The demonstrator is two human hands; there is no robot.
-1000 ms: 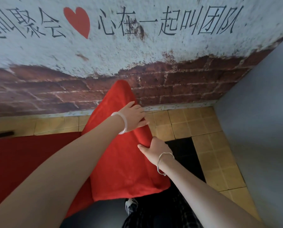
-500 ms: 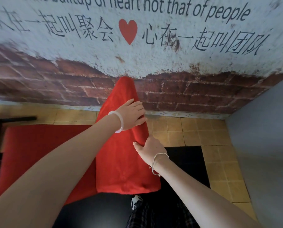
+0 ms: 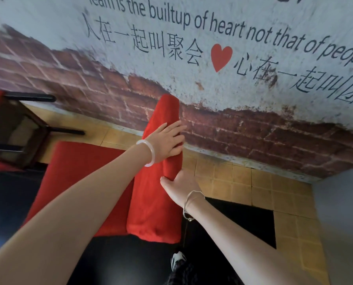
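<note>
A red cloth (image 3: pixel 153 204) covers a tall chair back in the middle of the view, its top end against the wall. My left hand (image 3: pixel 168 141), with a white bangle on the wrist, lies flat on the upper part of the cloth with straight fingers. Lower down, my right hand (image 3: pixel 181 183), with a thin silver bracelet, grips the right edge of the cloth, thumb on the front and fingers hidden behind it.
A second red-covered seat (image 3: pixel 75 175) lies to the left of the cloth. A dark chair frame (image 3: pixel 21 132) stands at far left. The brick-pattern wall (image 3: pixel 253 128) with painted writing is close ahead, a grey wall (image 3: pixel 344 223) at right, yellow floor tiles (image 3: pixel 253 188) below.
The view has swung to the left, so the wall text and the dark chair frame have come in. Both hands keep their places on the red cloth.
</note>
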